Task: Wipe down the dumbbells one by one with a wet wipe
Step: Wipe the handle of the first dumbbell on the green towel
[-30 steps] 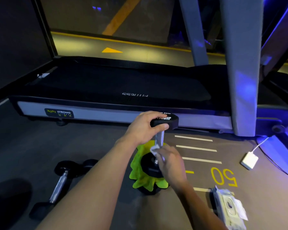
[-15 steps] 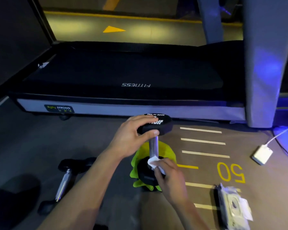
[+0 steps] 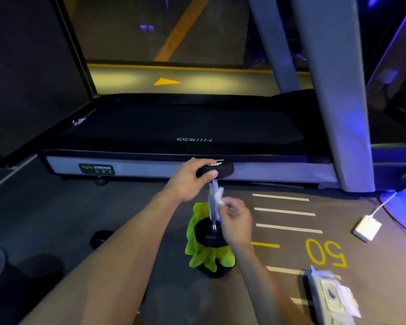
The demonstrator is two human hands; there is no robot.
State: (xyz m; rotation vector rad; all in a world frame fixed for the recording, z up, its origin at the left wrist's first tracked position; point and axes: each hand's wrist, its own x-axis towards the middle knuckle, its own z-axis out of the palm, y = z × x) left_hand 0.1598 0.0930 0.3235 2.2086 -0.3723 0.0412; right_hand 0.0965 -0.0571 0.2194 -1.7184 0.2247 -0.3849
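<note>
A black dumbbell (image 3: 212,205) with a chrome handle stands upright on a bright green cloth (image 3: 201,256) on the gym floor. My left hand (image 3: 189,178) grips its top head and holds it steady. My right hand (image 3: 236,220) pinches a small white wet wipe (image 3: 219,195) against the upper part of the chrome handle. The head of a second dumbbell (image 3: 100,238) shows at the left, mostly hidden behind my left forearm.
A treadmill (image 3: 185,146) runs across just beyond the dumbbell, its grey upright (image 3: 338,113) at the right. A pack of wet wipes (image 3: 331,296) lies at the lower right on the floor. A white power adapter (image 3: 367,227) with a cable sits further right.
My right hand slid the wipe down the handle to the lower head, then back up to its upper part. My left hand kept its grip on the top head.
</note>
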